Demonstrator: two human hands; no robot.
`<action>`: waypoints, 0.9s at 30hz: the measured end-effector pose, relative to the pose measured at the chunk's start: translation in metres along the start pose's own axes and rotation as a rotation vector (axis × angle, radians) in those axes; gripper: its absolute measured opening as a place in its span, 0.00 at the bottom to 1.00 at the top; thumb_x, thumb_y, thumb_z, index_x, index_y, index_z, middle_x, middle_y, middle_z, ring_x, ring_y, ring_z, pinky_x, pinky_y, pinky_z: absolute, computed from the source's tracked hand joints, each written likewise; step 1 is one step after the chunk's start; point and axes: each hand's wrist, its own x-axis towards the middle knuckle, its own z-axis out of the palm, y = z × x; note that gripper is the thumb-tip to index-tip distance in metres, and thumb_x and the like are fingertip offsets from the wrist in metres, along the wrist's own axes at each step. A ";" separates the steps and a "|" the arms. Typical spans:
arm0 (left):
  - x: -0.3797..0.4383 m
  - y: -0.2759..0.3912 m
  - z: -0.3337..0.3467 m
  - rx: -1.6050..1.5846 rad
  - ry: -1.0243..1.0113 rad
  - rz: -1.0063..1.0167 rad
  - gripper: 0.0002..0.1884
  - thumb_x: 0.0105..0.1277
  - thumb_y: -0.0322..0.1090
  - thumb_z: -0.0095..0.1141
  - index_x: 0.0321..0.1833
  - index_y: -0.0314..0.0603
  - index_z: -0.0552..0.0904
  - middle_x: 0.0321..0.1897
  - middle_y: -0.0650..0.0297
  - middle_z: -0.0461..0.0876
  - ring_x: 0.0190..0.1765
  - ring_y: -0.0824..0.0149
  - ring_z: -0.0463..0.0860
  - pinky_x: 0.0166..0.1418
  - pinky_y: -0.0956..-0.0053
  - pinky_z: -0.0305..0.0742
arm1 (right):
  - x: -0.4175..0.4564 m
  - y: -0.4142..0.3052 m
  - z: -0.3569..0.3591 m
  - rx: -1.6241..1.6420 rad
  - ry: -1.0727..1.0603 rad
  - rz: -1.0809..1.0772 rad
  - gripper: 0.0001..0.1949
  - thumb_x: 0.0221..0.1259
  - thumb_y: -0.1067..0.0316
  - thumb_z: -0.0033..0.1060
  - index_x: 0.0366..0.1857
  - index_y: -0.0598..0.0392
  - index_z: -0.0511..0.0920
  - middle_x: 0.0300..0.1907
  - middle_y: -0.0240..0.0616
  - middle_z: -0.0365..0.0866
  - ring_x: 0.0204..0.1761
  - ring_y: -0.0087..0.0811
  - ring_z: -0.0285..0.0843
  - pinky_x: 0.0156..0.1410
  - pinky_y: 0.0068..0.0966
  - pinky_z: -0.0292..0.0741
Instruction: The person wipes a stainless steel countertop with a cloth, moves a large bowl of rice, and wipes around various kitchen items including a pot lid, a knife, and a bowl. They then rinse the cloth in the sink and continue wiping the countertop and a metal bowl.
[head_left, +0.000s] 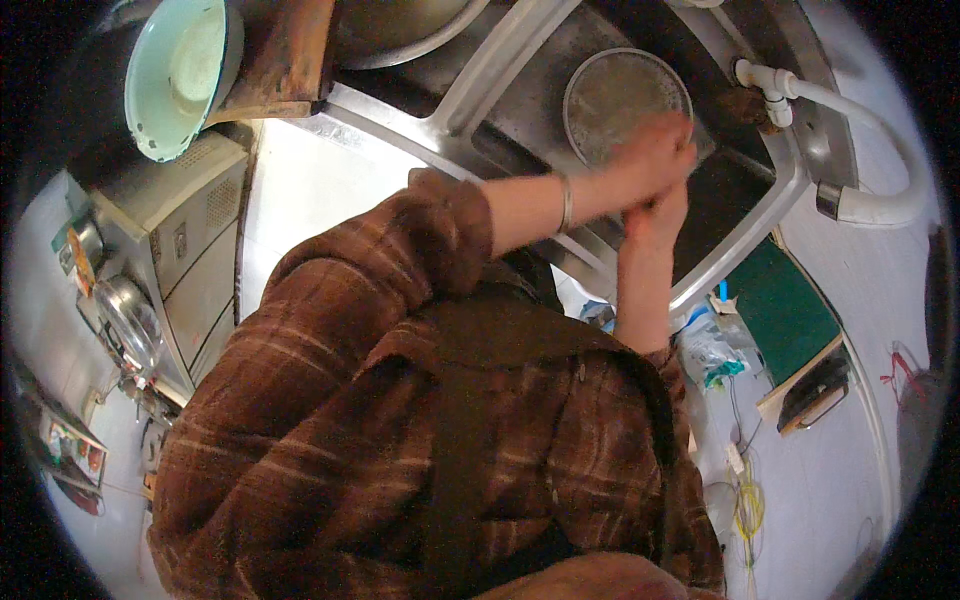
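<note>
My left hand (649, 157), with a thin bangle (568, 204) on its wrist, meets my right hand (660, 214) above a metal sink (731, 214). Motion blurs the fingers, and the left hand covers part of the right. Whether anything is held between them cannot be made out. Beneath and beyond my hands sits a round, thin-rimmed vessel (622, 97) in the sink basin. Its inside looks greyish and mottled, and my left hand hides part of its near edge.
A white pipe (877, 124) curves beside the sink. A large metal bowl (405, 37) occupies the neighbouring basin. At far left, a chipped pale-green enamel basin (176, 82) stands tilted near a wooden board (274, 67). Plastic bags (712, 349) and a green panel (784, 311) lie to the right.
</note>
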 end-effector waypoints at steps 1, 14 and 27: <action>0.017 -0.009 -0.010 -0.050 0.068 -0.046 0.17 0.59 0.37 0.46 0.50 0.40 0.77 0.56 0.49 0.69 0.60 0.48 0.66 0.63 0.52 0.60 | -0.011 0.006 0.011 -0.059 0.061 0.019 0.19 0.65 0.53 0.40 0.53 0.52 0.69 0.52 0.38 0.71 0.54 0.35 0.66 0.60 0.40 0.64; 0.005 -0.001 -0.044 -0.146 0.041 -0.016 0.15 0.57 0.39 0.48 0.41 0.37 0.79 0.53 0.49 0.70 0.58 0.41 0.66 0.63 0.46 0.55 | -0.036 0.016 0.046 -0.020 0.065 0.069 0.19 0.67 0.57 0.37 0.56 0.54 0.66 0.63 0.42 0.60 0.63 0.38 0.59 0.68 0.38 0.57; 0.011 -0.001 -0.057 -0.091 0.036 -0.077 0.25 0.57 0.46 0.49 0.57 0.41 0.72 0.65 0.50 0.59 0.66 0.48 0.59 0.68 0.56 0.54 | -0.038 0.012 0.067 -0.112 0.029 0.067 0.23 0.68 0.53 0.34 0.61 0.54 0.60 0.63 0.41 0.60 0.65 0.39 0.56 0.68 0.44 0.55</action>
